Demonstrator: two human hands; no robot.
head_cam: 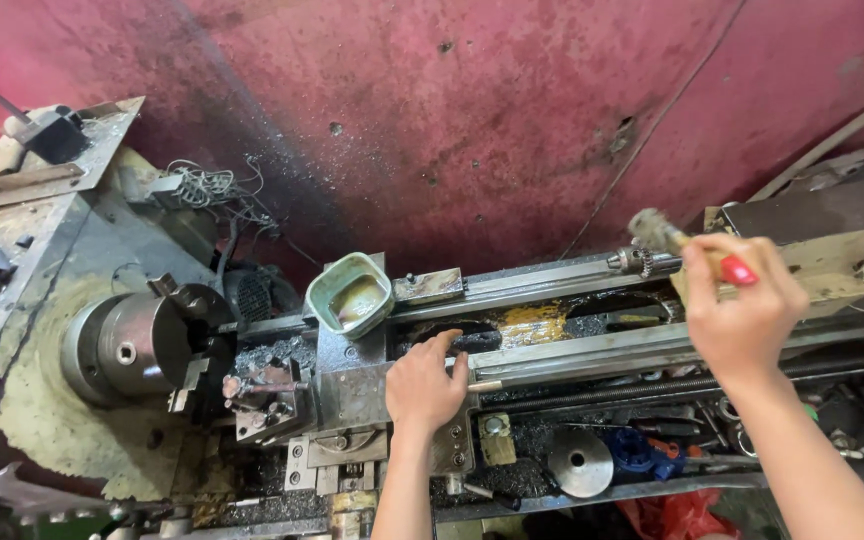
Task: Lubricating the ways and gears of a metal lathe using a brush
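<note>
I look down on a worn metal lathe (pixel 552 345) against a red wall. My left hand (pixel 425 385) rests on the carriage (pixel 352 390), with its fingers touching a dark handle-like part by the bed. My right hand (pixel 740 305) is raised at the right and grips a hammer (pixel 664 236) with a red-tipped wooden handle; its blurred head hangs just above the drill chuck (pixel 636 262) on the tailstock. The chuck (pixel 147 345) of the lathe is at the left, with its jaws facing the tool post (pixel 267 390).
A green bowl (pixel 350 293) with brownish liquid sits behind the carriage. Metal chips cover the carriage and the tray below. A round metal disc (pixel 580 462), a blue part (pixel 632 448) and loose tools lie in the tray at lower right. Tangled wire (pixel 207 185) lies on the headstock.
</note>
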